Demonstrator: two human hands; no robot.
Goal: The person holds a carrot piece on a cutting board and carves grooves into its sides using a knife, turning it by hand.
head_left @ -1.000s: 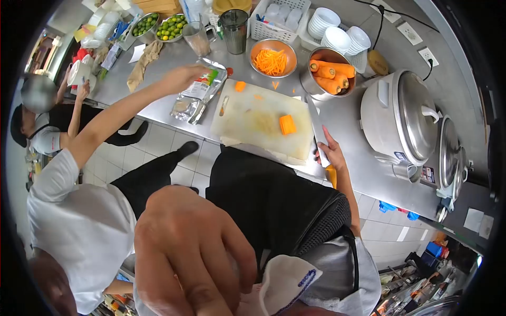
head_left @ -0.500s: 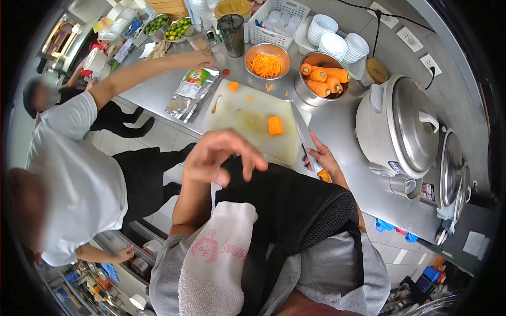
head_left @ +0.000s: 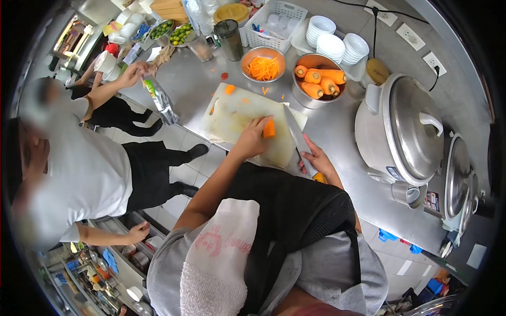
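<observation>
My left hand (head_left: 253,138) is closed on a short orange block of carrot (head_left: 269,128), which rests on the white cutting board (head_left: 226,116). In my right hand (head_left: 317,157) is a large kitchen knife (head_left: 296,130), its blade pointing away from me along the board's right edge. A small carrot end (head_left: 230,89) and a few scraps lie at the board's far side. Beyond the board stand a metal bowl of carrot sticks (head_left: 263,68) and a deeper metal bowl of whole peeled carrots (head_left: 328,73).
A co-worker in a white shirt (head_left: 92,163) stands at left, holding a foil pouch (head_left: 159,100) at the counter edge. On the right sits a big lidded cooker (head_left: 395,126). White bowls (head_left: 330,47), a basket (head_left: 276,26) and a dark plastic jug (head_left: 229,40) line the back.
My left hand has come down from the air onto the carrot block. The co-worker has lifted the foil pouch off the counter and moved it left. The knife stays in my right hand.
</observation>
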